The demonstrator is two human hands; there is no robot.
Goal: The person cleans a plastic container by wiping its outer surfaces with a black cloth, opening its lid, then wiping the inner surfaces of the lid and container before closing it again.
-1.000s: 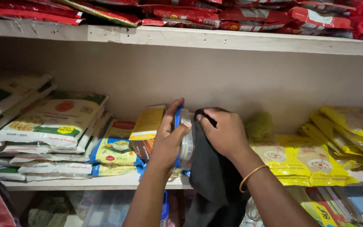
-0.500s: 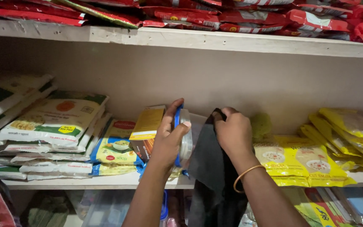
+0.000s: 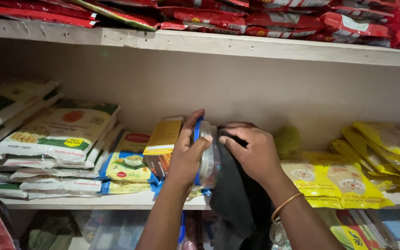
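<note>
My left hand [image 3: 188,157] grips a clear plastic jar with a blue lid [image 3: 205,157], held on its side just above the middle shelf [image 3: 116,200]. Against the jar's right side my right hand [image 3: 251,153] presses a dark grey cloth [image 3: 232,199], which hangs down over the shelf edge. A gold bangle sits on my right wrist. An orange and yellow box [image 3: 162,139] leans just left of my left hand.
Stacked white and green packets [image 3: 52,134] fill the shelf's left. Yellow packets [image 3: 343,180] and more yellow bags [image 3: 390,143] lie on the right. Red packets [image 3: 274,18] line the upper shelf. Below are more packets, dim.
My right hand with the cloth has slid from the right toward the jar's top and side, now pressing close to the lid. My left hand has kept its hold.
</note>
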